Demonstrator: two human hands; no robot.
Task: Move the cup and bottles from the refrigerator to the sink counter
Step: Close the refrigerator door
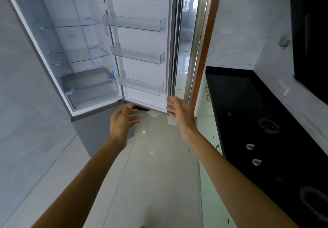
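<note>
— What's along the right wall?
— A black worktop with a gas burner and two knobs set in it. A socket is on the wall behind, with a dark hood above.
— And underfoot?
— Glossy pale floor tiles, with a white paper scrap lying on them.

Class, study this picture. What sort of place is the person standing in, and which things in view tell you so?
Most likely a home kitchen: an open refrigerator with door shelves, and a black counter with a gas burner set in it.
</note>
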